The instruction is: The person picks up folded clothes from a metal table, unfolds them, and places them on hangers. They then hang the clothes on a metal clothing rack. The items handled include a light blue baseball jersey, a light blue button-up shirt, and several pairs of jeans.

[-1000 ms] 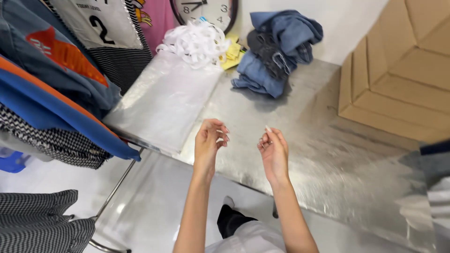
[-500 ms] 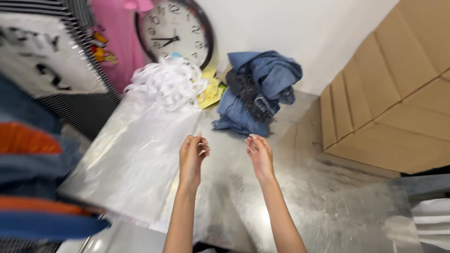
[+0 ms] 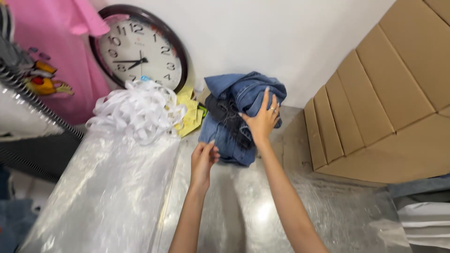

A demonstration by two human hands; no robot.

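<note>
A shiny metal worktop (image 3: 262,220) ran from the near edge up to a white wall, with flattened cardboard boxes (image 3: 389,112) leaning at its right side and a long clear plastic sheet (image 3: 108,197) spread over its left part. At the far end, against the wall, lay a heap of folded blue denim garments (image 3: 225,136), and both arms stretched forward to it. The right hand (image 3: 262,119) rested flat on top of the heap, its fingers (image 3: 266,96) spread wide and pointing up toward the wall, palm pressed to the cloth, a ring on one finger; it was not closed round anything. The left hand (image 3: 202,161) sat lower, at the near bottom edge of the denim, its fingers (image 3: 213,152) loosely curled with the tips touching the fabric; whether they pinched a fold could not be made out. Left of the heap a tangle of white ribbon (image 3: 138,110) lay on the sheet, some yellow paper (image 3: 192,115) between it and the denim. A round wall clock (image 3: 138,49) stood behind, beside a pink garment (image 3: 56,51).
</note>
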